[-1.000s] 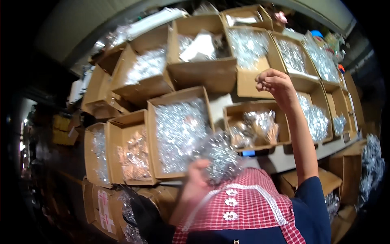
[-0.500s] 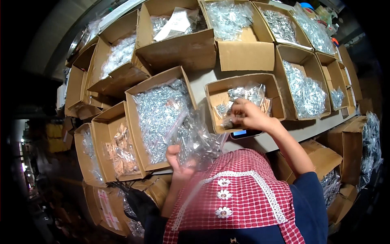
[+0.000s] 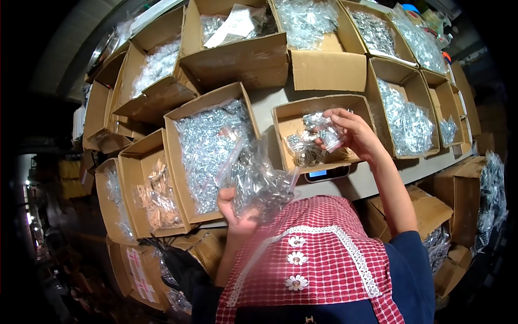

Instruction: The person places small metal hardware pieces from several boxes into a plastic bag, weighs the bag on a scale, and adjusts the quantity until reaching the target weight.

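Note:
My left hand (image 3: 237,217) is closed on the lower edge of a big clear plastic bag (image 3: 254,186) of metal pieces. That bag leans against the right side of a box full of silvery metal parts (image 3: 208,154). My right hand (image 3: 357,134) holds a small clear bag of metal parts (image 3: 331,137) between thumb and fingers, over a small cardboard box (image 3: 279,129). Inside this box lie more small bags, with round metal pieces (image 3: 308,156) near its front. The box sits above a scale with a lit blue display (image 3: 319,174).
Left of the metal-parts box stands a box of copper-coloured pieces (image 3: 161,202). A box with a white paper (image 3: 232,28) is at the back. Boxes of clear bags (image 3: 407,121) line the right. Below the table's right edge are more cartons (image 3: 415,208).
My right hand has risen from the small box and moved right, now with a small bag in its fingers. My left hand stays nearly in place with the big bag.

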Action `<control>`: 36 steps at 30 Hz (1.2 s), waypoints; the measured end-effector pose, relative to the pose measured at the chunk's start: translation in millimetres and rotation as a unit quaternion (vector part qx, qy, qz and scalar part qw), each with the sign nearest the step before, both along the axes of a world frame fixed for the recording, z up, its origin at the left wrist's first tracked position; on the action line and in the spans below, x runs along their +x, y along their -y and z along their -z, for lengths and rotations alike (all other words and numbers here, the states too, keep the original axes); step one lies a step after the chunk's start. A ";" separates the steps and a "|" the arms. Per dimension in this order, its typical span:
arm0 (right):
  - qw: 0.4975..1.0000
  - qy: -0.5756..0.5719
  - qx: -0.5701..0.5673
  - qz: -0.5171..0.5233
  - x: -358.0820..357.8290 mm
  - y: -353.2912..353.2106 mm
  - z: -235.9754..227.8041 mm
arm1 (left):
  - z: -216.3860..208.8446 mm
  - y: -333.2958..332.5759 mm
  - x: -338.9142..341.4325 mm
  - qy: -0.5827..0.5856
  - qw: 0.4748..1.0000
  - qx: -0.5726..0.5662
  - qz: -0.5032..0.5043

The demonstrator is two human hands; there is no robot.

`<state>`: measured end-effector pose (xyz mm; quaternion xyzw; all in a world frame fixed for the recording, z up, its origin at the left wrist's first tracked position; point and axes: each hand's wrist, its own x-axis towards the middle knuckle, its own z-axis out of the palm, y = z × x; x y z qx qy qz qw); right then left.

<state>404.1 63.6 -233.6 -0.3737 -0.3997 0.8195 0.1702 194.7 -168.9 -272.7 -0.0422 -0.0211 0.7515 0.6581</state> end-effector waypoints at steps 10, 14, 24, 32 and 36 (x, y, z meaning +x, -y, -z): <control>0.759 0.315 0.510 -0.254 -29.4 14.6 35.6 | -0.7 4.8 -0.9 -0.044 0.993 -0.113 -0.008; 0.836 0.316 0.349 -0.281 -40.7 9.1 14.5 | 5.1 5.2 -6.9 -0.032 0.996 -0.077 0.000; 0.980 -0.173 0.060 -0.079 -17.9 -17.3 -47.1 | 80.1 36.3 -7.2 -0.278 0.905 -0.316 -0.060; 0.828 -0.466 -0.304 -0.075 -64.4 -4.5 -42.1 | 89.6 26.2 -2.7 -0.195 0.922 -0.328 -0.063; 0.947 -0.272 -0.082 -0.149 -87.9 7.4 -58.4 | 50.2 24.5 -5.6 -0.137 0.921 -0.363 -0.027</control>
